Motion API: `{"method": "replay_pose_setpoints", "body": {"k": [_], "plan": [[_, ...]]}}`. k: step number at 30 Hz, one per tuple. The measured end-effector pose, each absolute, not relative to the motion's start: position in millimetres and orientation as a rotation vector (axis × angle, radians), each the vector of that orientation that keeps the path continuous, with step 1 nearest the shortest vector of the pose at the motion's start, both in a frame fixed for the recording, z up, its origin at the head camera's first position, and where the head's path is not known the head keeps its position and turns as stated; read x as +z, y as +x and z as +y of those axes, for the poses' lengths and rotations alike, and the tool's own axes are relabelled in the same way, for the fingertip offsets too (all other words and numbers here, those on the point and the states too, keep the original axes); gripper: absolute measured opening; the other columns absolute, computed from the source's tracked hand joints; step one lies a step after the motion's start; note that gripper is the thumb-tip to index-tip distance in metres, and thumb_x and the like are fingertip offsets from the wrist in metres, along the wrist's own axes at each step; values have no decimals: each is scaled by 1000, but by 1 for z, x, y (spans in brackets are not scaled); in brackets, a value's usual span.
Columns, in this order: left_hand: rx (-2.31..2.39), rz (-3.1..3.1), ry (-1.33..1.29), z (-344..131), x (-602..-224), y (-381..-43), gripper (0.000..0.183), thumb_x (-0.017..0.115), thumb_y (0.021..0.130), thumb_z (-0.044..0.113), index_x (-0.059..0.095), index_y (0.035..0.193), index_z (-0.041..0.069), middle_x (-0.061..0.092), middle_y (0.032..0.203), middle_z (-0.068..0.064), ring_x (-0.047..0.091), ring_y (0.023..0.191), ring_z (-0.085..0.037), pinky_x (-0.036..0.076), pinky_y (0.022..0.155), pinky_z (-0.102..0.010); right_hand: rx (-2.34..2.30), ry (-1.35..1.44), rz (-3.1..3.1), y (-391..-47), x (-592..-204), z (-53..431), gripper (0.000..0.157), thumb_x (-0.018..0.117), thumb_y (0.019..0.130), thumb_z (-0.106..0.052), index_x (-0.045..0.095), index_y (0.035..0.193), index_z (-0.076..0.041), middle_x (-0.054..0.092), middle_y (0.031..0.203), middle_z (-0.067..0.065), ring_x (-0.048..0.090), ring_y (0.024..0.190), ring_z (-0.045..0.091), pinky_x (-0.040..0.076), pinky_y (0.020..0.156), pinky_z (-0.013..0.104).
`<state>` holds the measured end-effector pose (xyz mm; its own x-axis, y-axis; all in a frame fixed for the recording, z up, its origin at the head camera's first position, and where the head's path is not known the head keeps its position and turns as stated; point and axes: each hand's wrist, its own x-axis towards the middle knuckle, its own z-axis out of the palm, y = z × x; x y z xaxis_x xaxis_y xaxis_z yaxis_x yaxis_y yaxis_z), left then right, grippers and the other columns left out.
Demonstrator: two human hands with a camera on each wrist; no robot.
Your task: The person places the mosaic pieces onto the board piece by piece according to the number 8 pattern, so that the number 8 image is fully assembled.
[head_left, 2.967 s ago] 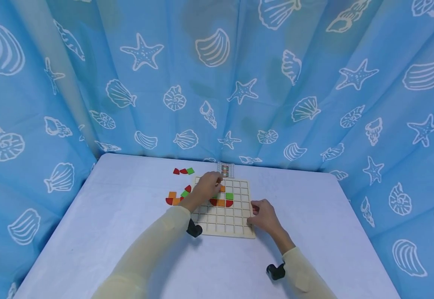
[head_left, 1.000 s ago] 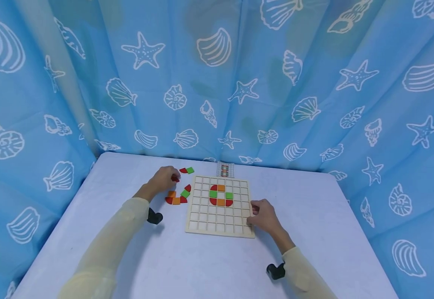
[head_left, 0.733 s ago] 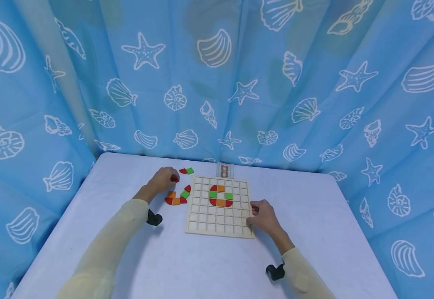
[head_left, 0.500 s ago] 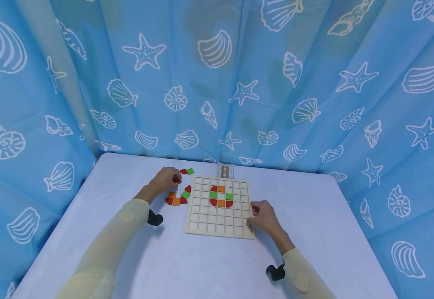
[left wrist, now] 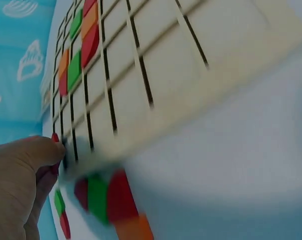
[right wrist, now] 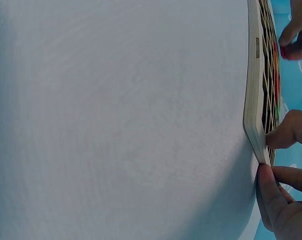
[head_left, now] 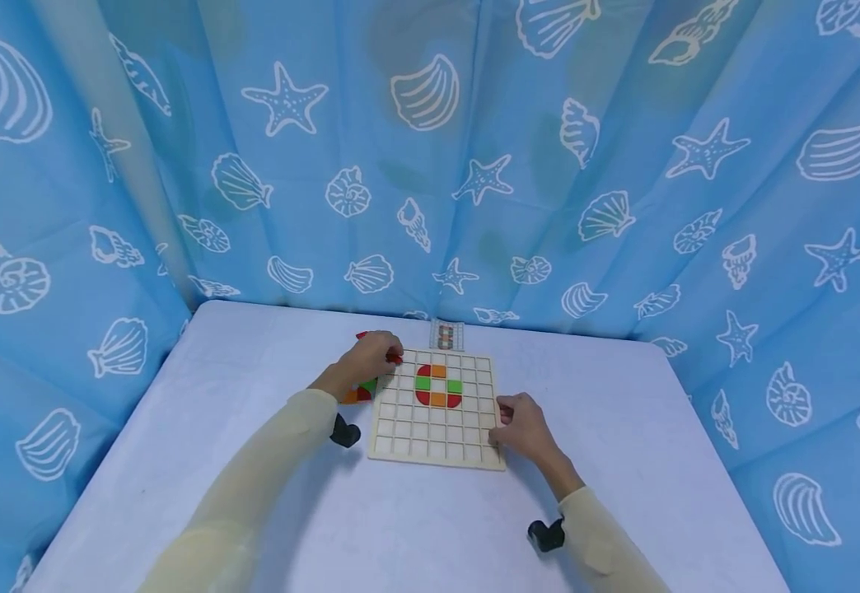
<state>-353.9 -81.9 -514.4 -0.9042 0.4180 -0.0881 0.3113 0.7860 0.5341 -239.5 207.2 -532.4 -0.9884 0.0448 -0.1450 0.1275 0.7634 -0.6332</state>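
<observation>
My left hand (head_left: pixel 371 354) pinches a red quarter-round tile (head_left: pixel 394 359) over the far left corner of a wooden grid board (head_left: pixel 408 428). In the left wrist view the red tile (left wrist: pixel 55 137) shows only in part between thumb and fingers. Red, orange and green tiles form a ring on the board, around an unfilled cell; the ring's far right corner cell is bare. My right hand (head_left: pixel 525 424) grips the board's right edge; in the right wrist view its thumb lies on top and its fingers (right wrist: pixel 272 192) are at the side.
A small pattern card (head_left: pixel 446 336) lies behind the board. Loose tiles, including a green tile (left wrist: pixel 97 197) and an orange tile (left wrist: pixel 133 229), lie left of the board, partly hidden by the left hand in the head view. A shell-patterned blue curtain (head_left: pixel 430 165) surrounds the white table (head_left: pixel 430 527).
My left hand left the board, picked up the red tile at the left, and has now moved right with it to the board's far left corner. The right hand has stayed at the edge.
</observation>
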Motion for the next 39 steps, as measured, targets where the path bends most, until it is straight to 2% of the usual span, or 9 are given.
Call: {"method": "replay_pose_setpoints", "body": {"k": [12, 27, 39], "plan": [[721, 2734, 894, -21, -519, -353, 19, 68, 90, 9, 67, 110, 9, 62, 100, 0, 52, 93, -16, 48, 89, -30, -1040, 128, 2842, -239, -532, 208, 68, 82, 71, -5, 54, 133, 5, 53, 108, 11, 52, 95, 22, 51, 81, 32], [667, 2713, 970, 12, -517, -350, 19, 66, 93, 11, 67, 112, 11, 60, 103, 1, 52, 94, -14, 48, 88, -24, -1048, 129, 2829, -239, -529, 210, 70, 83, 70, -5, 55, 132, 5, 53, 107, 11, 52, 93, 21, 50, 80, 31], [701, 2696, 902, 16, -518, -347, 20, 66, 92, 9, 66, 112, 12, 60, 103, 1, 52, 95, -16, 48, 90, -27, -1061, 103, 2844, -239, -533, 210, 69, 84, 69, -5, 56, 131, 5, 53, 106, 10, 53, 92, 20, 52, 80, 31]]}}
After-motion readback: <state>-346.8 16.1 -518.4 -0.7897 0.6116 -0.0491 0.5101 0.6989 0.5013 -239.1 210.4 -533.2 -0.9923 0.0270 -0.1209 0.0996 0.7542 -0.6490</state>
